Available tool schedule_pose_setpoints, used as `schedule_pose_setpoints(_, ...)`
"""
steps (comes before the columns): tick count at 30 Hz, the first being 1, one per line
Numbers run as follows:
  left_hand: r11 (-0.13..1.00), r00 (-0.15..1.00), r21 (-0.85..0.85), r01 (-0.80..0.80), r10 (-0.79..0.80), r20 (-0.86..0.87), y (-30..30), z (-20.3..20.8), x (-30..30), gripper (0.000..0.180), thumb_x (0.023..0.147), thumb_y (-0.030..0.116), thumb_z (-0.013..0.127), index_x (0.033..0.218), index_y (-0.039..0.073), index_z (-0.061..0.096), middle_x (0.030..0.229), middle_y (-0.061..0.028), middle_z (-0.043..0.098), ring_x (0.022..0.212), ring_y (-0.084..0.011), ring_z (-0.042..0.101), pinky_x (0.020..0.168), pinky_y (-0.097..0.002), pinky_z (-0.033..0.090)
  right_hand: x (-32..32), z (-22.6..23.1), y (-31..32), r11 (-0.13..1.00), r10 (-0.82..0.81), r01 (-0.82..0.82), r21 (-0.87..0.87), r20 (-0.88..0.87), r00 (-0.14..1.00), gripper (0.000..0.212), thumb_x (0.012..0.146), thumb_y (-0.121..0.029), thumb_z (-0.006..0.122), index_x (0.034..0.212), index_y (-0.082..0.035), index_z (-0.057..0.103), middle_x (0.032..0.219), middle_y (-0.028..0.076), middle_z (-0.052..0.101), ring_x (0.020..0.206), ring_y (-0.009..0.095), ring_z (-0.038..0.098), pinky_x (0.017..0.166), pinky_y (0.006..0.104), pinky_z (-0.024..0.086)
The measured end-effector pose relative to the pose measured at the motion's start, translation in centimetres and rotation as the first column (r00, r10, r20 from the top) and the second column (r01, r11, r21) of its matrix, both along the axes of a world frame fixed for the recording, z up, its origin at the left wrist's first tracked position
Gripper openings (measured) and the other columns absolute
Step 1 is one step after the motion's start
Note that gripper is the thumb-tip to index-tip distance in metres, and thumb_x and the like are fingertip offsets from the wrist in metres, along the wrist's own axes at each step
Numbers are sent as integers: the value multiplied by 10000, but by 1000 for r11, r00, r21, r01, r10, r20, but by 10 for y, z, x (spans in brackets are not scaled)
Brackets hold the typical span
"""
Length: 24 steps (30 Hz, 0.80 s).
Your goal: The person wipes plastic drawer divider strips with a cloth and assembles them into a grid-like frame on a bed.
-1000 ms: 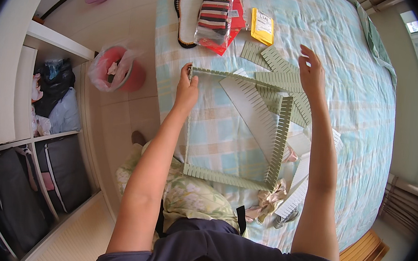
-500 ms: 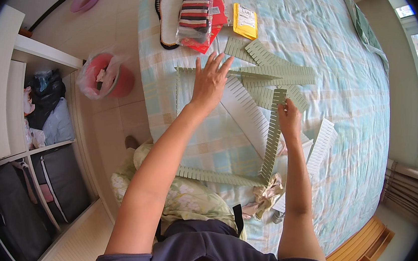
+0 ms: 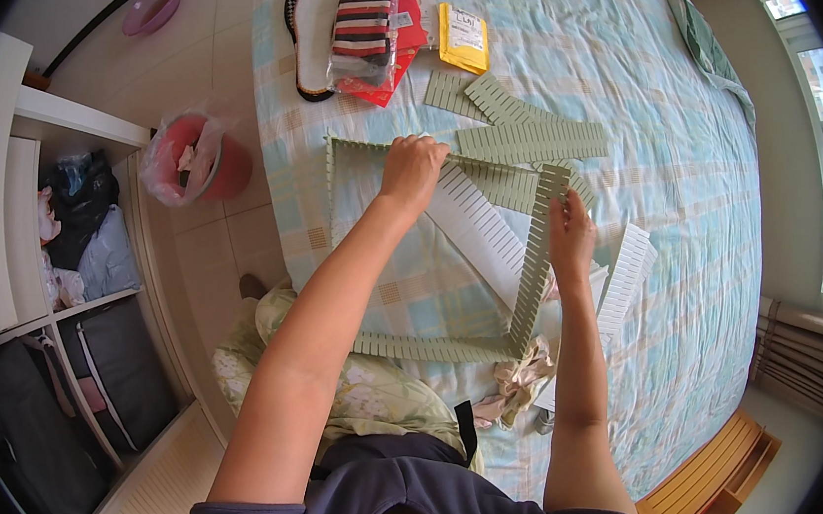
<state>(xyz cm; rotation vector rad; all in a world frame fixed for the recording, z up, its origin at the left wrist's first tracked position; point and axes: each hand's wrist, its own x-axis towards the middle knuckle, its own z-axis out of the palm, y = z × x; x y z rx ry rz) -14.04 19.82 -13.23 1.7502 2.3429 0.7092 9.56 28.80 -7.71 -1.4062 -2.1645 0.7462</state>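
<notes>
Green slotted drawer-divider strips stand on edge on the bed, forming a rectangular frame in front of me. My left hand [image 3: 413, 170] is closed over the far strip [image 3: 358, 145], near its middle. At the far right corner my right hand [image 3: 572, 235] grips the upper end of the right-hand strip [image 3: 532, 279], partly hiding it. The near strip [image 3: 423, 347] runs along the bed edge. Loose green strips [image 3: 532, 140] lie flat beyond the frame. A white slotted strip [image 3: 479, 222] lies slantwise inside it, and more white strips [image 3: 624, 278] rest right of my right hand.
Further up the bed [image 3: 694, 205] are an insole [image 3: 313, 34], a packet of striped fabric [image 3: 362, 29] and a yellow packet [image 3: 463, 39]. Crumpled beige cloth [image 3: 523, 382] lies by the near right corner. A red bin [image 3: 232, 168] and open shelving [image 3: 83, 121] stand left.
My left hand has gone from spread fingers to closing on the far strip, which now stands more upright. My right hand stays at the right-hand strip's end. The whole view has shifted slightly.
</notes>
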Motion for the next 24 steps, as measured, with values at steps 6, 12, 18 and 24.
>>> schedule_pose_setpoints(6,1000,1000,-23,-17,18,9,2,0,1,227,803,32,516,928,71,701,884,-121,668,870,-298,634,813,-405,484,0,-3,1,999,24,-24,22,-24,999,255,912,-179,552,1112,-25,587,800,191,662,722,325,653,651,402,494)
schedule_pose_setpoints(12,1000,1000,0,-22,22,11,3,0,3,228,796,27,520,920,71,707,872,-127,674,853,-304,643,796,-404,494,-3,-1,2,998,61,-63,32,65,996,237,903,-170,542,1074,-12,585,756,206,642,730,372,634,648,455,473)
schedule_pose_setpoints(18,999,999,-3,-37,37,12,5,2,2,236,777,7,537,921,65,713,876,-137,682,833,-314,658,769,-405,520,-4,3,2,998,68,-70,9,115,991,204,890,-157,538,1009,4,574,738,230,619,741,416,605,649,483,456)
schedule_pose_setpoints(24,999,999,-16,-32,33,23,7,2,1,261,768,-15,532,935,63,716,887,-142,685,853,-315,659,781,-401,521,-6,4,3,998,61,-64,18,131,990,197,886,-151,537,998,7,571,756,238,625,752,425,605,668,491,460)
